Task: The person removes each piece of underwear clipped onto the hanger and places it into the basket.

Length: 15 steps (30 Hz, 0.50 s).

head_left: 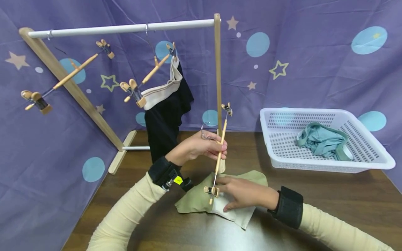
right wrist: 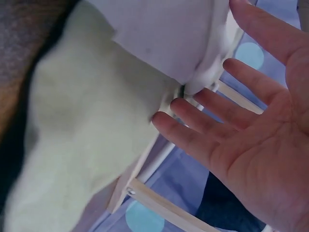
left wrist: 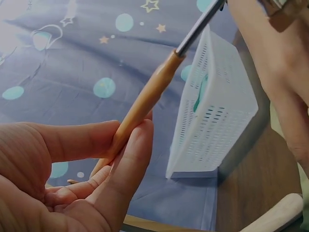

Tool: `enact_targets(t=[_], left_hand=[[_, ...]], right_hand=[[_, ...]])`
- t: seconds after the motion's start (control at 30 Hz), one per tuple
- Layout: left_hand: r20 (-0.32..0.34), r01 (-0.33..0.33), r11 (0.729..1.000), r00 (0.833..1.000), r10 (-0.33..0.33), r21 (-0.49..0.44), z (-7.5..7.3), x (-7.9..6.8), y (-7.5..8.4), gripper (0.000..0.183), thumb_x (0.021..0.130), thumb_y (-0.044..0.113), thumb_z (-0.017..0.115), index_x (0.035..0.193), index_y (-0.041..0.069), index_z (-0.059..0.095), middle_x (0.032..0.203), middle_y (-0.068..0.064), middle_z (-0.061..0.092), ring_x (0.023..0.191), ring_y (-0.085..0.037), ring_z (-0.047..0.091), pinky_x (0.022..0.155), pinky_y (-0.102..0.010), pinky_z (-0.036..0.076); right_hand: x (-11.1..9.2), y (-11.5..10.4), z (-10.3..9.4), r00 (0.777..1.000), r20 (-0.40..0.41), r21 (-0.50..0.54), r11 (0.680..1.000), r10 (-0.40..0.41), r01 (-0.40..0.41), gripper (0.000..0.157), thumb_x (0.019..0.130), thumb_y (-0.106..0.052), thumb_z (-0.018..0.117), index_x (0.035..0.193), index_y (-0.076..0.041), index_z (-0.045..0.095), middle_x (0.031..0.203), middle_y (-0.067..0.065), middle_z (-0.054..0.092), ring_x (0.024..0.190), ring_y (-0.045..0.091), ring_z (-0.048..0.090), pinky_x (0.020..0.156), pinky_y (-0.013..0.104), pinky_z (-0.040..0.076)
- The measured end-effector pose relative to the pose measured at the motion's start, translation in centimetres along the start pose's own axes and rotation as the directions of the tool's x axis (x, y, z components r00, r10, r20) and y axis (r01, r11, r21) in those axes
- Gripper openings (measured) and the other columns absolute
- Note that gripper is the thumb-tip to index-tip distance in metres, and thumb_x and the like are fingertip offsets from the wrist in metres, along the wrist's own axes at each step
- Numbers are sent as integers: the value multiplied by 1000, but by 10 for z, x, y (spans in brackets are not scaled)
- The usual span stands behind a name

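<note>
I hold the hanger (head_left: 218, 162) pinched in the left hand (head_left: 202, 147). The right hand (head_left: 246, 192), fingers extended and grasping nothing, is over the garment (head_left: 195, 200), well in from the table's (head_left: 157, 223) back and left edges. Smooth the garment flat before aligning the clips (head_left: 215, 191).
</note>
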<state>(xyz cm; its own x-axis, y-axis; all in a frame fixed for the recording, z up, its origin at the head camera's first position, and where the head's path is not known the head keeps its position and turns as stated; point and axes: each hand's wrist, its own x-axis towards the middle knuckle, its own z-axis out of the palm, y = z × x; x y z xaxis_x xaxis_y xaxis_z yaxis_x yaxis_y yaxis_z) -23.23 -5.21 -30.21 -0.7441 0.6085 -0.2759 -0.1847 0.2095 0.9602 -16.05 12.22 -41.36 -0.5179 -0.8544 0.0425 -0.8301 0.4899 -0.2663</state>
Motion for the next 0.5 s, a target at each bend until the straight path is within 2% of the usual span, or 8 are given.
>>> enact_targets(t=[0.2,0.37,0.5], left_hand=[[-30,20,1000,999,-20,13,2,5,-9,15,91,-5,59,103,-14,59,68,-4,70,64,-12,69,52,-17,61],[-46,48,999,998,-48,12,2,7,-15,11,91,-5,60,99,-13,60,63,-2,70,62,-12,69,50,-17,61],[-62,68,998,996,-68,8,4,9,-18,11,89,-6,62,97,-12,61,63,-4,69,61,-13,69,50,-18,61]], right_hand=[[1,1,8,1000,23,-39,999,6,-5,69,72,-39,82,132,-13,61,136,18,55,122,28,53,99,43,53],[1,2,12,1000,20,-69,998,-12,13,54,73,-35,81,121,-14,69,134,15,56,121,26,51,94,41,56],[2,2,13,998,-7,-111,992,-61,60,38,75,-23,79,110,-14,73,131,14,58,118,25,53,90,39,59]])
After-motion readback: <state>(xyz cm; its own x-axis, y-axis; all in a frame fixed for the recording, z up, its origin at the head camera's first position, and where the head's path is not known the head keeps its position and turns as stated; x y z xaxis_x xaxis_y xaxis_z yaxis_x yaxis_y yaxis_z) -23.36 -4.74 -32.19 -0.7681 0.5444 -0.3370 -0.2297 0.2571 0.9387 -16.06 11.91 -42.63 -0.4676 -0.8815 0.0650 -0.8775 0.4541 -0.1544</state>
